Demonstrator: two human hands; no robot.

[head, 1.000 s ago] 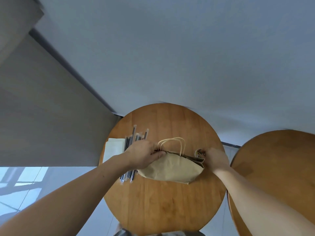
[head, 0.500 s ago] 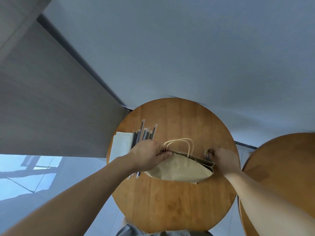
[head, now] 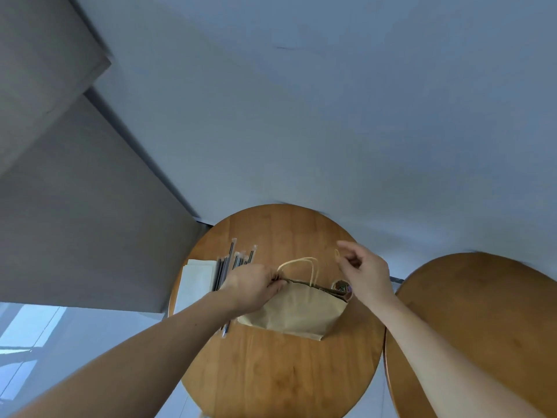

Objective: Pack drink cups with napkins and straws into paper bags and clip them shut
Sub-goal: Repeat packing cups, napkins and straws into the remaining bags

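Wooden table (head: pixel 271 372), left hand (head: pixel 253 286) pinching paper bag (head: pixel 298 312) rim, right hand (head: pixel 366 271) holding clip (head: pixel 337 255)

tan paper bag (head: pixel 295 312) is recorded with mouth pressed closed, twin handles (head: pixel 301 263) looped beyond it. wrapped dark straws (head: pixel 227 263) are laid just left of the bag, white napkins (head: pixel 196 279) stacked further left, small pot of clips (head: pixel 342 288) at its right corner.

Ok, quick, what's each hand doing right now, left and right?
Left hand: pinches the top edge of the paper bag at its left end.
Right hand: up above the bag, pinches a thin yellowish loop, probably a clip.
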